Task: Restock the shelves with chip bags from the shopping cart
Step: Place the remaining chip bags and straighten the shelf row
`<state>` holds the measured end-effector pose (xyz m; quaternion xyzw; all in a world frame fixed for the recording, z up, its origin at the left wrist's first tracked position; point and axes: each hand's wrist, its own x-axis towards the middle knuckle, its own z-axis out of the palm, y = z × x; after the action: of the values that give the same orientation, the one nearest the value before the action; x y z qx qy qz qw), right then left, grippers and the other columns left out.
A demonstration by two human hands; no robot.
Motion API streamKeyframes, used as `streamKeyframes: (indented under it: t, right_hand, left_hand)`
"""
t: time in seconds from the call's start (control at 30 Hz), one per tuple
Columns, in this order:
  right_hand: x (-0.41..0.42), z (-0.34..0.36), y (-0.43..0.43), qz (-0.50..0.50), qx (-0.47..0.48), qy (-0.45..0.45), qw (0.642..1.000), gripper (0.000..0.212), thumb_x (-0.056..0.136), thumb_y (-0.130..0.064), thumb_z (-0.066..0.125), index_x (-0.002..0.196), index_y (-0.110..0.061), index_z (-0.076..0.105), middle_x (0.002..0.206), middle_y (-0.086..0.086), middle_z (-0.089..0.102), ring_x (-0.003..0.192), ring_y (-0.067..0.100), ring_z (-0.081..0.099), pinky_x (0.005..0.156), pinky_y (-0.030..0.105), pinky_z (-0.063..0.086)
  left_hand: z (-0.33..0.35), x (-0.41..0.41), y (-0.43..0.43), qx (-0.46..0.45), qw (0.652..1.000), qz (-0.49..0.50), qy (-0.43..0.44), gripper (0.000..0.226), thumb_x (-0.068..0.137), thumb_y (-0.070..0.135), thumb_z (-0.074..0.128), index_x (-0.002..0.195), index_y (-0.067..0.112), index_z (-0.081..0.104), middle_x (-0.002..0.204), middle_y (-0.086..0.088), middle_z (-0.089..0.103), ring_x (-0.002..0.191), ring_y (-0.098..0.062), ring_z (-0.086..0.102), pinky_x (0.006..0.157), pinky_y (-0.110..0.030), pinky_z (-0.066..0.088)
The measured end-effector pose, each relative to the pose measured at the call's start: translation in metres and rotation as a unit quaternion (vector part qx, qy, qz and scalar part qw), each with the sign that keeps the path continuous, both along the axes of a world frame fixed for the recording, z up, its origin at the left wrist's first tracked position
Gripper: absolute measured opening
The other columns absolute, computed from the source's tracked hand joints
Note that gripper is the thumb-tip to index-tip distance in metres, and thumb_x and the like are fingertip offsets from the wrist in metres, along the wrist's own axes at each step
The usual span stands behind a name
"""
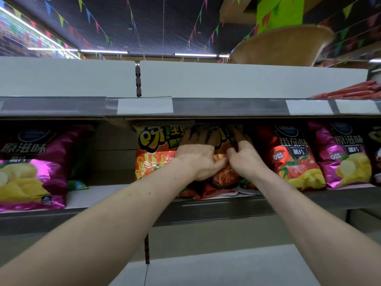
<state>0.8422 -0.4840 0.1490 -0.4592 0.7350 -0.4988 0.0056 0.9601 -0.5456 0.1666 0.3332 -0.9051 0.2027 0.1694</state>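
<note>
Both hands on one orange chip bag (226,176), upright on the shelf (224,209). Left hand (197,158): fingers over the bag's upper front, thumb pinching in. Right hand (245,159): gripping the same bag, just beside the left. Second orange bag (153,154) directly left of the left hand; red tomato chip bag (292,159) right of the right hand.

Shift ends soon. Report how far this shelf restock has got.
Looks done: purple bags, a red tomato bag and one orange bag stand on the shelf. In hand: left grip and right grip hold a second orange bag beside it. Left: the gap left of them; cart out of view.
</note>
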Motion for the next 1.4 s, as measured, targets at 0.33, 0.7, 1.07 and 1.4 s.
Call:
streamKeyframes:
  t: [0.33,0.7,1.07,1.4]
  right_hand:
    - [0.005,0.005,0.024,-0.041,0.021,0.098,0.994,0.045,0.101,-0.027,0.044,0.143,-0.011,0.041,0.145,0.020,0.034,0.136,0.035,0.032,0.109,0.041,0.031]
    - [-0.061,-0.006,0.090,-0.127,0.040,0.217,0.967,0.054,0.096,-0.016,0.050,0.148,-0.019,0.037,0.156,0.018,0.022,0.142,0.035,0.023,0.114,0.043,0.027]
    - [-0.129,-0.012,0.110,-0.020,0.099,0.242,0.965,0.063,0.097,-0.034,0.050,0.153,-0.025,0.022,0.160,0.013,0.013,0.146,0.029,0.015,0.115,0.039,0.023]
    - [-0.160,-0.013,0.115,0.054,0.068,0.298,0.951,0.070,0.092,-0.040,0.060,0.152,-0.029,0.025,0.156,0.011,0.022,0.143,0.029,0.023,0.113,0.044,0.031]
  left_hand:
    - [0.004,0.003,0.023,0.010,1.000,0.007,0.010,0.075,0.095,0.066,0.018,0.145,0.014,0.036,0.142,-0.014,0.046,0.137,-0.031,0.033,0.115,-0.050,0.015]
    - [-0.003,-0.066,0.069,-0.065,0.991,-0.112,0.041,0.085,0.090,0.066,0.039,0.154,0.016,0.012,0.154,-0.012,0.028,0.137,-0.030,0.031,0.111,-0.045,0.022]
    - [-0.012,-0.129,0.084,-0.021,0.999,-0.036,-0.008,0.096,0.085,0.074,0.041,0.154,0.019,0.005,0.157,-0.009,0.024,0.143,-0.028,0.025,0.116,-0.046,0.015]
    - [-0.030,-0.136,0.089,-0.058,0.997,0.042,0.036,0.101,0.080,0.081,0.037,0.153,0.018,0.006,0.156,-0.011,0.024,0.141,-0.031,0.025,0.114,-0.048,0.019]
